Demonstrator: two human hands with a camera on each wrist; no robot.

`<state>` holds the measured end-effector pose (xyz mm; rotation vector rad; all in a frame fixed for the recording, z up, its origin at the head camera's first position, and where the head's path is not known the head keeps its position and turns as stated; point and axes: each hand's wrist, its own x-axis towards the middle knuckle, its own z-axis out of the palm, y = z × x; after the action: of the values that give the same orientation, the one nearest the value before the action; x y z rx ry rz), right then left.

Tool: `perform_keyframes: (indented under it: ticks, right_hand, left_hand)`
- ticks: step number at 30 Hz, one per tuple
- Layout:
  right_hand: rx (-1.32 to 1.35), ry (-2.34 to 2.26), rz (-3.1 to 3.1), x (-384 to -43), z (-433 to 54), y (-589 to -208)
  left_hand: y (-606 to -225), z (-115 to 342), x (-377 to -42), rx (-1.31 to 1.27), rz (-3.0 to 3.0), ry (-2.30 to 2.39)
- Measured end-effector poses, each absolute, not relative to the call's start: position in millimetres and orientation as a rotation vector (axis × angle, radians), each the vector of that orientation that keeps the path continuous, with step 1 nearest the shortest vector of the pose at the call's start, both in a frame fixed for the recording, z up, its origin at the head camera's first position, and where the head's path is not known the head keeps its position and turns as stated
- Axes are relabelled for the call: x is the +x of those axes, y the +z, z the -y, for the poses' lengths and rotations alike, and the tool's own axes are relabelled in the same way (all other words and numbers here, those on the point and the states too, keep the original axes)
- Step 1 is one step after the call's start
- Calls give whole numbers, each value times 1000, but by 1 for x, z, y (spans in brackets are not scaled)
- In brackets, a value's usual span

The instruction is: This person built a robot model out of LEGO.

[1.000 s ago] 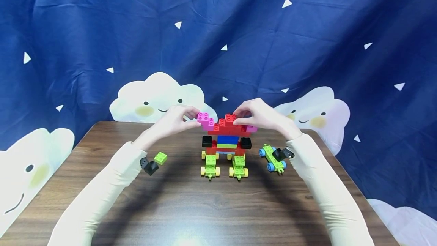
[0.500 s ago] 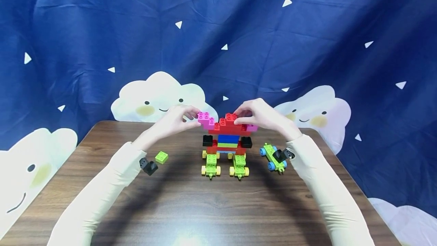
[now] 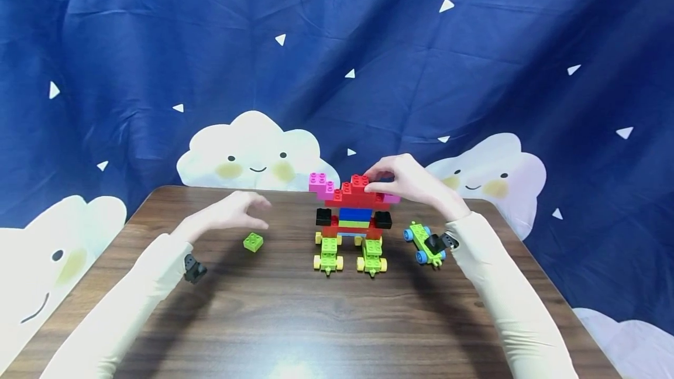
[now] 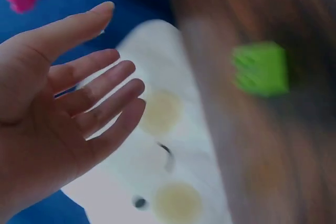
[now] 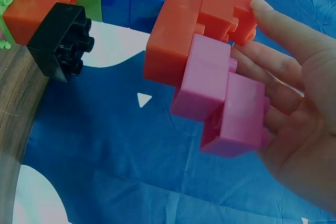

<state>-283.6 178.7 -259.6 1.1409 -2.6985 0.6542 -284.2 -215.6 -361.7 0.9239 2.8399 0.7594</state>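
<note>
My left hand (image 3: pixel 230 212) hovers with fingers spread and nothing in them, just above and behind a lime green brick (image 3: pixel 253 243) on the table. In the left wrist view that green brick (image 4: pixel 261 69) lies apart from the fingers. At the middle stands a tall brick figure on wheeled bases, its top layers red with pink steps at both sides. My right hand (image 3: pixel 413 182) pinches the topmost red brick (image 3: pixel 360 181) of this figure. The right wrist view has the thumb on the red brick (image 5: pixel 245 13), fingers behind; pink bricks (image 5: pixel 202 80) hide part of the hand.
To the right of the figure lies a green wheeled base (image 3: pixel 423 243) with blue wheels. Black bricks (image 3: pixel 382 219) jut from the figure's sides. Its front feet are green wheeled bases (image 3: pixel 329 256) with yellow wheels. A blue cloth (image 3: pixel 337 45) hangs behind the wooden table (image 3: pixel 337 326).
My left hand has let go of the pink brick at the figure's left and moved left and down toward the loose green brick. The right hand keeps its hold on the red brick.
</note>
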Motion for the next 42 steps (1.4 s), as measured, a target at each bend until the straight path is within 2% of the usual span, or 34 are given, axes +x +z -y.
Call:
perform_keyframes:
  ticks: [8, 20, 33, 42]
  right_hand:
    - [1160, 652, 2683, -284, -182, -261]
    - [1160, 641, 2675, -286, -185, -262]
    - [1186, 632, 2663, -286, -184, -262]
    - [1175, 639, 2680, -284, -185, -260]
  left_hand:
    - [-402, 238, -291, 833, -2822, 591]
    - [-426, 241, -296, 892, -2850, 511]
    - [-432, 244, -297, 920, -2872, 621]
    - [-410, 248, -296, 875, -2850, 793]
